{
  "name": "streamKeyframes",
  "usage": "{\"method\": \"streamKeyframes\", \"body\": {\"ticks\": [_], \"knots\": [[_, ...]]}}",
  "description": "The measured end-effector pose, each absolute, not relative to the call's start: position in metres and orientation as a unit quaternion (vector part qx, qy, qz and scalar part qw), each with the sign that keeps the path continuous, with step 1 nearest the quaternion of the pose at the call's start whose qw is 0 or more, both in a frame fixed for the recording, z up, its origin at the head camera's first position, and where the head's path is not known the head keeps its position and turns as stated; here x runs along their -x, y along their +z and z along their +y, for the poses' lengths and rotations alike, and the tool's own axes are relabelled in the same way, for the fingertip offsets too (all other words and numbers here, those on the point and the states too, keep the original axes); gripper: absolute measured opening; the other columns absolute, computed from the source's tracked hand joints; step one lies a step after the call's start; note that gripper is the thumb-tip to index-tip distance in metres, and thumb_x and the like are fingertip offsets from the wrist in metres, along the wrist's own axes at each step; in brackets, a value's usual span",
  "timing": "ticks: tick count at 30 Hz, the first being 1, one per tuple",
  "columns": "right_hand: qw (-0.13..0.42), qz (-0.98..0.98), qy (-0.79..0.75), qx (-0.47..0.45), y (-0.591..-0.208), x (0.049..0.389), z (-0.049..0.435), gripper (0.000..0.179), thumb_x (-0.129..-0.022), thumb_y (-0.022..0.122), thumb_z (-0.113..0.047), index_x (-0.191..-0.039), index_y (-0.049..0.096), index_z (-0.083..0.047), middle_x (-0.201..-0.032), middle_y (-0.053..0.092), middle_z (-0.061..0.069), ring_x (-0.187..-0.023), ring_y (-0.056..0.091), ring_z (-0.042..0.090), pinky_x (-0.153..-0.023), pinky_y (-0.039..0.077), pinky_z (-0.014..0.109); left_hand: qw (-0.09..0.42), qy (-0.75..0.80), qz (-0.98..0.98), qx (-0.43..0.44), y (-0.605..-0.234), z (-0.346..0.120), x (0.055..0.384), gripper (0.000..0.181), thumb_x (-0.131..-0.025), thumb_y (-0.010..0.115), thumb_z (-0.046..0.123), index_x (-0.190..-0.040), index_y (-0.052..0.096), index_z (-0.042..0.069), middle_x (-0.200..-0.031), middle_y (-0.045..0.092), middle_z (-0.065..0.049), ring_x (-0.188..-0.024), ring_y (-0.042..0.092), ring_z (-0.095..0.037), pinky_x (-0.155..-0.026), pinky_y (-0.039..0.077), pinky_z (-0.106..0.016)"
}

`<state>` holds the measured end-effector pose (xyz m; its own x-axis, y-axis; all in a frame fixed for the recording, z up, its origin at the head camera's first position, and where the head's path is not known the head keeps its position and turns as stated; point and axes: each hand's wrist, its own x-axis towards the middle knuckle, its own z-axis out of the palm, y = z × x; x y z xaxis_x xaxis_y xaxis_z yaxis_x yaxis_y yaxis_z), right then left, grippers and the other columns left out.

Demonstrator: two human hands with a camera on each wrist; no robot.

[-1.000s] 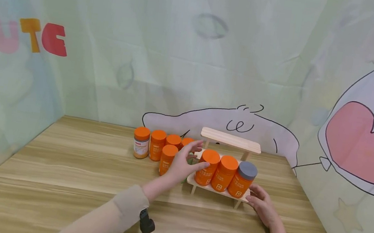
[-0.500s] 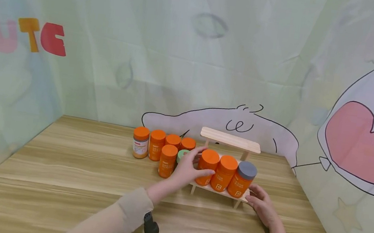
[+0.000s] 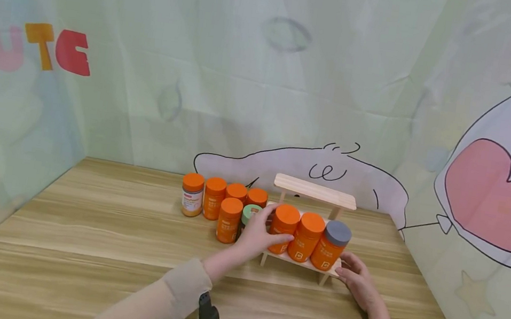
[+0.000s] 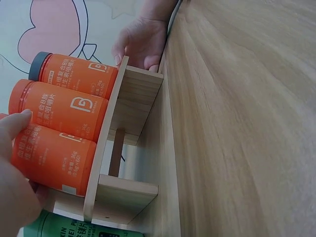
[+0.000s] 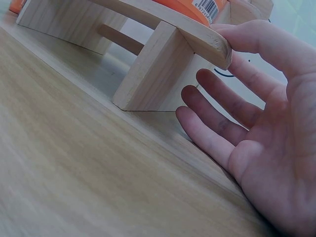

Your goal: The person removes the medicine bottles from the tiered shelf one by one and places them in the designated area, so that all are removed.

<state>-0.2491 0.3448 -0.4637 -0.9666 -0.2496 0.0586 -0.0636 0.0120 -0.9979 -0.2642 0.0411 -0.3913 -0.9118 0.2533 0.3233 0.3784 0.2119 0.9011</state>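
Observation:
In the head view my left hand [image 3: 258, 232] holds the leftmost orange jar [image 3: 284, 229] on the lower step of a small wooden shelf [image 3: 315, 190]. Its thumb lies across the jar's front, with the fingers at the jar's left and back, partly hidden. Beside it stand a second orange jar [image 3: 307, 237] and an orange jar with a grey lid [image 3: 331, 246]. My right hand [image 3: 361, 284] grips the right end of the lower step. The right wrist view shows thumb and index finger at that wooden corner [image 5: 217, 47], the other fingers loosely bent below.
Left of the shelf, several orange-lidded jars [image 3: 214, 200] stand in a group on the wooden table [image 3: 95, 235]. One has a white label [image 3: 191, 202]. A green-lidded jar [image 3: 251, 211] stands close to the shelf's left end. A printed curtain [image 3: 190, 64] hangs behind.
My left hand has moved right and closed around the leftmost jar on the shelf, uncovering the green-lidded jar. The right hand, the shelf and its jars have stayed in place.

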Motion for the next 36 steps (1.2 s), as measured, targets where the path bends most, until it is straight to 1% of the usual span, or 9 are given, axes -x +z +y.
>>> {"method": "streamKeyframes", "body": {"ticks": [10,18,23,29,33,36], "knots": [[0.064,0.701,-0.699,0.129,-0.465,0.248,0.345,0.035,-0.094,0.052,-0.002,-0.107,0.06,-0.034,-0.114,0.057,-0.019,-0.104,0.048,0.007,-0.085,0.048,0.02,0.056,-0.606,-0.77,0.193,-0.392,0.043,0.264,0.069,-0.083,0.079,0.023,-0.141,0.046,0.007,-0.131,0.06,-0.012,-0.119,0.057,-0.029,-0.102,0.047,-0.047],[0.066,0.701,-0.698,0.131,-0.466,0.249,0.345,0.037,-0.094,0.051,-0.001,-0.108,0.06,-0.034,-0.114,0.057,-0.018,-0.103,0.049,0.005,-0.085,0.049,0.019,0.062,-0.613,-0.765,0.184,-0.392,0.043,0.262,0.069,-0.082,0.08,0.023,-0.14,0.047,0.007,-0.13,0.06,-0.013,-0.119,0.056,-0.029,-0.102,0.047,-0.047],[0.066,0.7,-0.698,0.134,-0.466,0.25,0.345,0.037,-0.094,0.051,-0.002,-0.109,0.061,-0.034,-0.114,0.057,-0.019,-0.103,0.048,0.006,-0.085,0.049,0.02,0.068,-0.625,-0.757,0.18,-0.392,0.042,0.261,0.066,-0.082,0.08,0.022,-0.138,0.049,0.008,-0.128,0.06,-0.012,-0.118,0.056,-0.028,-0.101,0.047,-0.046],[0.067,0.703,-0.697,0.125,-0.465,0.249,0.345,0.038,-0.094,0.05,-0.001,-0.108,0.06,-0.034,-0.114,0.057,-0.019,-0.103,0.048,0.006,-0.085,0.049,0.02,0.083,-0.644,-0.74,0.173,-0.385,0.039,0.259,0.067,-0.081,0.081,0.021,-0.138,0.049,0.008,-0.127,0.06,-0.011,-0.117,0.056,-0.027,-0.102,0.046,-0.044],[0.07,0.7,-0.698,0.131,-0.464,0.249,0.346,0.038,-0.095,0.049,-0.001,-0.109,0.06,-0.034,-0.114,0.057,-0.019,-0.103,0.049,0.005,-0.086,0.048,0.02,0.107,-0.646,-0.734,0.177,-0.38,0.035,0.258,0.067,-0.08,0.081,0.019,-0.138,0.05,0.006,-0.123,0.063,-0.012,-0.113,0.059,-0.027,-0.097,0.048,-0.042],[0.072,0.697,-0.7,0.138,-0.465,0.249,0.346,0.038,-0.095,0.048,-0.001,-0.11,0.06,-0.034,-0.114,0.057,-0.019,-0.103,0.049,0.004,-0.086,0.048,0.02,0.126,-0.641,-0.737,0.174,-0.378,0.031,0.259,0.065,-0.08,0.082,0.018,-0.137,0.052,0.006,-0.122,0.065,-0.012,-0.112,0.06,-0.027,-0.097,0.049,-0.043]]}}
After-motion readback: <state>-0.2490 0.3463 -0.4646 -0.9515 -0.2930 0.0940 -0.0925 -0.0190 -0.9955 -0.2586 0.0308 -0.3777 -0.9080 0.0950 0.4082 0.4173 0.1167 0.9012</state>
